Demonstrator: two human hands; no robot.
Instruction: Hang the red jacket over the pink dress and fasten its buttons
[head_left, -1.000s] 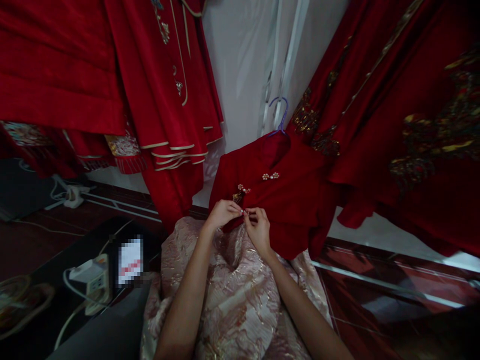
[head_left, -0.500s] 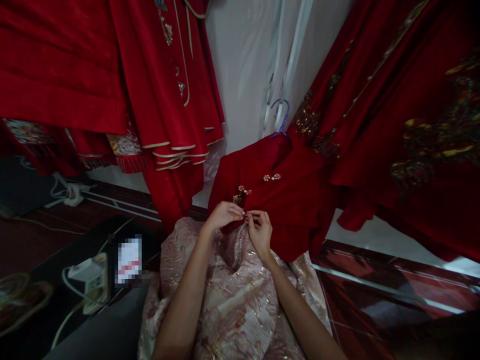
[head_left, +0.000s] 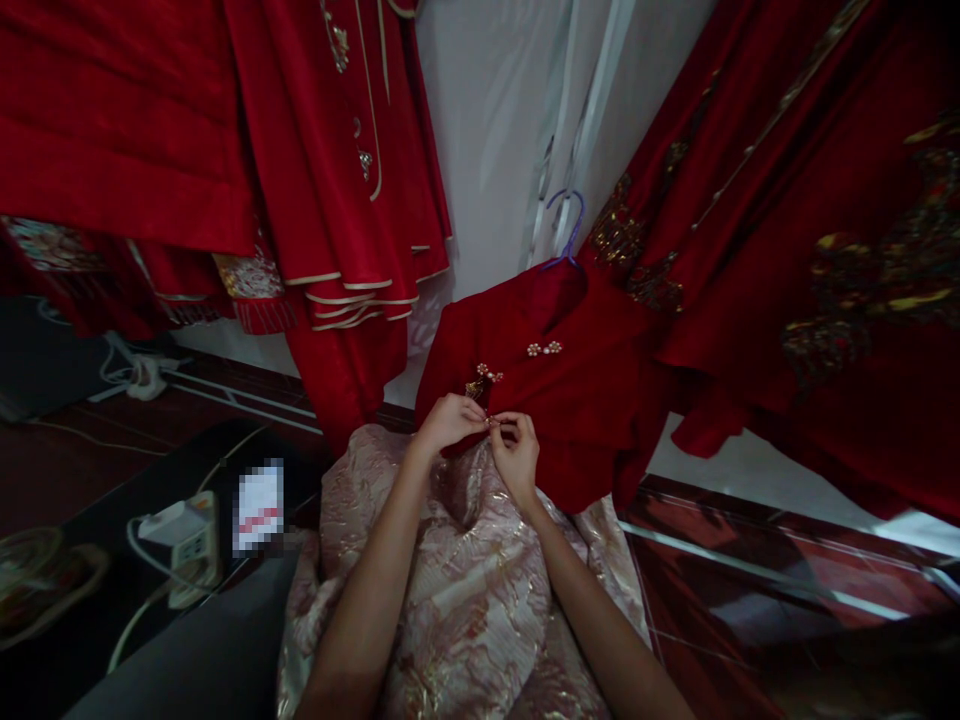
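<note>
A red jacket (head_left: 585, 400) on a purple hanger (head_left: 571, 225) lies partly over the pink patterned brocade fabric (head_left: 480, 590) across my lap. On its front sit two beaded flower-shaped fasteners, an upper fastener (head_left: 544, 349) and a lower fastener (head_left: 490, 373). A gold ornament (head_left: 474, 388) hangs by the lower one. My left hand (head_left: 454, 421) and my right hand (head_left: 516, 450) meet fingertip to fingertip at the jacket's side edge. Both pinch a small beaded fastener (head_left: 490, 421), which the fingers mostly cover.
Red garments with pale piping (head_left: 337, 200) hang at the left. Red embroidered garments (head_left: 750, 250) hang at the right. To the left, a power strip (head_left: 193, 550) with cords, a lit screen (head_left: 259, 507) and a basket (head_left: 52, 585) rest on a dark surface.
The view has shifted slightly. Both hands keep their pinch on the small fastener; my right fingers have moved a little closer to the left ones.
</note>
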